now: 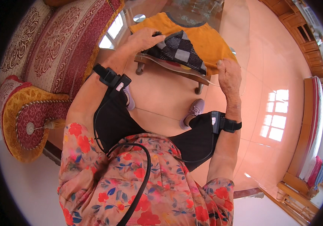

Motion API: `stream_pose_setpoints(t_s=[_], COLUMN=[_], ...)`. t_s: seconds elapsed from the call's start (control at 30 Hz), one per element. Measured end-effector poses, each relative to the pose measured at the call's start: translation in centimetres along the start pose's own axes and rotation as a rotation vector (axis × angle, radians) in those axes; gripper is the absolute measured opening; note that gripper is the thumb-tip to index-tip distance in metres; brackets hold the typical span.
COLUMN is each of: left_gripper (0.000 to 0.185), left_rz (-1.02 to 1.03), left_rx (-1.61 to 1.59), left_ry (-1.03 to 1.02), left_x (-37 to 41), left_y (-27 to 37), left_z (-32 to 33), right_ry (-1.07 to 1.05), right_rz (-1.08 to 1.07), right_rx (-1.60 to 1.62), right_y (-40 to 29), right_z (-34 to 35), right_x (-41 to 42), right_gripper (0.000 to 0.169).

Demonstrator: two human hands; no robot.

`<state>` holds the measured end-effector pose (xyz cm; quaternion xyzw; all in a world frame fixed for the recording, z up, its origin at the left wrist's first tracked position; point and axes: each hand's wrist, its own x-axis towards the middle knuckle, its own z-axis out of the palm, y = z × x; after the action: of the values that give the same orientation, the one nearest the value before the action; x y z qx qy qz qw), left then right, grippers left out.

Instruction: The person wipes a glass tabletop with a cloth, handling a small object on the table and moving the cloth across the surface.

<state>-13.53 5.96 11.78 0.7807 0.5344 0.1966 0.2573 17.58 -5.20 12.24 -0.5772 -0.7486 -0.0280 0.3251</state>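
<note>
A mustard-yellow top (pixel 209 36) with a dark neckband lies spread over the near end of a low glass-topped table (pixel 192 11). Black-and-grey checked fabric (pixel 182 50) is folded over its near left part; whether it belongs to the same garment I cannot tell. My left hand (pixel 145 39) pinches the checked fabric at its upper left, thumb and fingers together. At the near right corner of the top, my right hand (pixel 229 75) grips the yellow cloth, thumb uppermost. Some fingers of both hands are hidden by the cloth.
A red and gold patterned sofa (pixel 51 48) stands close on the left. Under the table's near edge show short wooden legs (pixel 198 88). Wooden cabinets (pixel 300 31) and a wooden bed or bench (pixel 300 135) with folded textiles line the right side. Tiled floor (pixel 161 104) lies between my shoes.
</note>
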Motion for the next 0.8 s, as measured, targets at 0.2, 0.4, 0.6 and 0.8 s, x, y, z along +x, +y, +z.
stream_pose_setpoints(t_s=[0.2,0.4,0.6,0.8], left_gripper=[0.032,0.052,0.061,0.051], left_rz=[0.133,0.007,0.056,0.130], left_rx=[-0.191,-0.039,0.089,-0.059], left_ry=[0.074,0.099,0.105,0.120], left_x=[-2.7,-3.3,-4.1,-4.0], left_y=[-1.2,-1.3,-1.4,-2.4], left_z=[0.5,-0.5,0.3,0.9], right_ry=[0.059,0.082,-0.141,-0.239], right_rz=[-0.056,0.100,0.176,0.045], right_rx=[-0.053,-0.031,0.014,-0.047], right_y=[-1.7,-2.2,-2.8,-2.6], right_z=[0.2,-1.4,-1.8,-0.3], right_x=[0.3,-0.4,-1.4,-1.3], right_gripper=[0.024,0.023,0.026,0.023])
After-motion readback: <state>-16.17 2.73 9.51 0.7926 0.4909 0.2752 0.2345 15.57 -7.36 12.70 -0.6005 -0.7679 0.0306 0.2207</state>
